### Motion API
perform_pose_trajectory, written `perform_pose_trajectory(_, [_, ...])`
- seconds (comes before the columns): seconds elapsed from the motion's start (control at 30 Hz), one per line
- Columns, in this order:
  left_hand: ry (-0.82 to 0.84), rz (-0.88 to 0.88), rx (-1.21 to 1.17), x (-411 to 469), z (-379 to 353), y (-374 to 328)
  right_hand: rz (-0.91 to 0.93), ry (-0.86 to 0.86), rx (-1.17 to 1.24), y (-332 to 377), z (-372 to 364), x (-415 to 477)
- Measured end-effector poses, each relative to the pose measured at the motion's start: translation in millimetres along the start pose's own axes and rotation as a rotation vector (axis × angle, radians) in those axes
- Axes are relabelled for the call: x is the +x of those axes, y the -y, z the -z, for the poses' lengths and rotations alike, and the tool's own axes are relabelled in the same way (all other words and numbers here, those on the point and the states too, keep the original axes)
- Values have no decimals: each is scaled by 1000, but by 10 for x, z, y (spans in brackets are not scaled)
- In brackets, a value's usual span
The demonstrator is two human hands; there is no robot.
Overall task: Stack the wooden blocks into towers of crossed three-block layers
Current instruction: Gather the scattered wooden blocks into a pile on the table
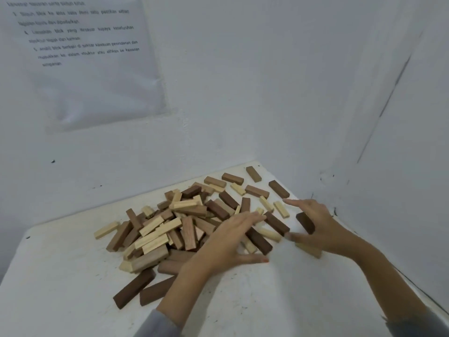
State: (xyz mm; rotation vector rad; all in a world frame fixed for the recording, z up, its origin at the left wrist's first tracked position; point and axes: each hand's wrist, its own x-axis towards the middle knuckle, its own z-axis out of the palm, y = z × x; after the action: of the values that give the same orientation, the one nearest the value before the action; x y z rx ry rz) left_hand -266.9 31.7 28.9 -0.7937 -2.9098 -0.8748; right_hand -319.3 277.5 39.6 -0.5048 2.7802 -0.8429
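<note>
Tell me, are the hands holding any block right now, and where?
Nothing is gripped. The left hand lies flat on the block pile; the right hand is spread open, a dark block by its palm.

Your wooden blocks [170,227], pale, tan and dark, lie heaped unstacked left of your left fingers [254,218], strays near your right fingers [292,202].

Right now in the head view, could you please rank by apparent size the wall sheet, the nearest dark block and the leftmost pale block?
1. wall sheet
2. nearest dark block, though camera nearness may exaggerate it
3. leftmost pale block
</note>
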Motion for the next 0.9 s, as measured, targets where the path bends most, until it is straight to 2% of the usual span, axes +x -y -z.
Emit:
perform_pose_trajectory(0.07, [67,-25,65,58,-74,43,-37,101,-46,-212,-10,-96])
perform_pose_trajectory(0.17, [112,-47,143,128,-190,98,-27,59,-10,-375,-110,-185])
perform_pose_trajectory(0.3, [45,-50,207,165,-367,140,-38,-201,24,-405,-257,-157])
perform_pose_trajectory(0.43, [-14,-12,188,170,-458,156,-24,-350,22,-424,-403,-83])
perform_pose_trajectory(0.63, [-141,-3,82,159,-519,211,-135,-646,363,-337,-503,88])
perform_pose_trajectory(0.77, [-245,-40,107,141,-555,201,-91,-619,511,-130,-429,243])
perform_pose_trajectory(0.9, [-294,-60,128,133,-544,193,-73,-446,464,-71,-436,379])
